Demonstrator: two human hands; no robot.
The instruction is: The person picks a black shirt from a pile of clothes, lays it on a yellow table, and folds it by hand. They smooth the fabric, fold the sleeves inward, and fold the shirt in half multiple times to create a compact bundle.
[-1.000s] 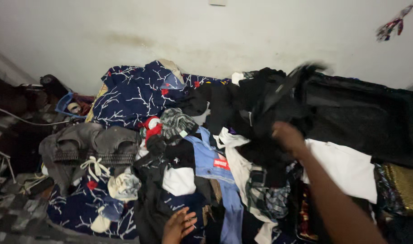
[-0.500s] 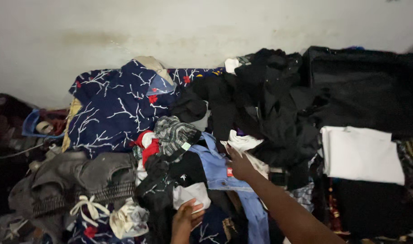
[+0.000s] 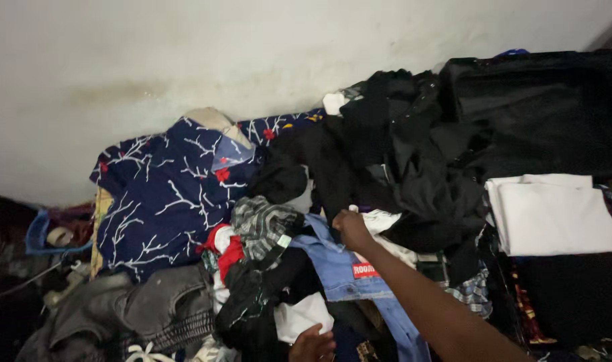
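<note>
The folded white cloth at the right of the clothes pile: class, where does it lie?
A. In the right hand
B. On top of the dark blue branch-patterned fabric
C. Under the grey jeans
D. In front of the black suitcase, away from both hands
D: the folded white cloth lies flat just before the black suitcase, while the right hand grips clothing at the pile's middle and the left hand is at the bottom edge.

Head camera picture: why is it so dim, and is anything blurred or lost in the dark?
Head view: the lighting is weak and flat, with no glare. The black clothes pile and black suitcase merge into shadow, hiding their folds. The folded white cloth stands out brightly. The right hand looks slightly soft, and the left hand is cut off by the bottom edge.
</note>
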